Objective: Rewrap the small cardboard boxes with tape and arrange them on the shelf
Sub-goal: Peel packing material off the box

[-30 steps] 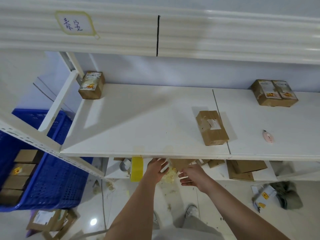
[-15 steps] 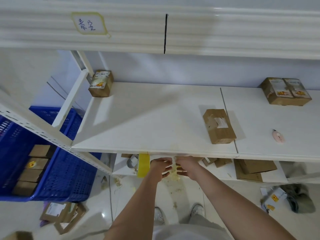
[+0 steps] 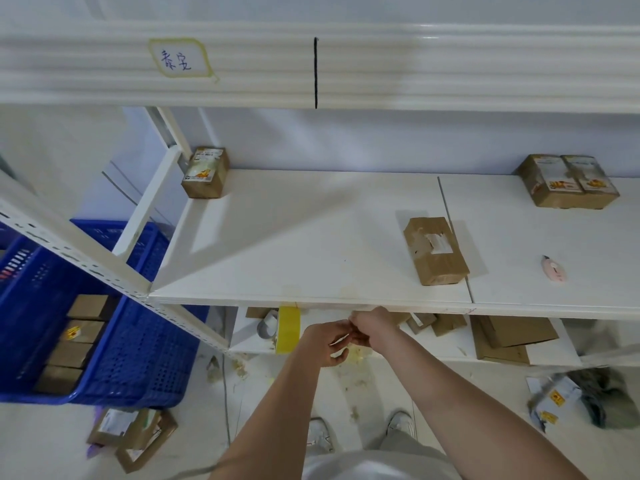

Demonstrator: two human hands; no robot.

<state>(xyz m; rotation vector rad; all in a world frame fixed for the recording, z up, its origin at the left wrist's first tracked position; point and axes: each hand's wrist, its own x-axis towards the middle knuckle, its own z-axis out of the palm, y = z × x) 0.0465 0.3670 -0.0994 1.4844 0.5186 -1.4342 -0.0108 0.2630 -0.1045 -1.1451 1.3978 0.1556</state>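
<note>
Centre box [image 3: 435, 250]: brown cardboard, lies flat on the shelf [image 3: 311, 237] right of frame centre; long axis runs from upper left to lower right; a torn white label patch on top.
Left box [image 3: 206, 172]: upper left of the shelf, printed label up.
Right pair [image 3: 568, 180]: two labelled boxes touching, upper right.
Tape roll [image 3: 288, 330]: yellow, on edge, below the shelf lip.
Left hand [image 3: 323, 342]: fingers curled, meeting the right hand; contents unclear.
Right hand [image 3: 375, 327]: likewise curled, grip cannot be told.
Cutter [image 3: 554, 268]: pink, right of frame.
</note>
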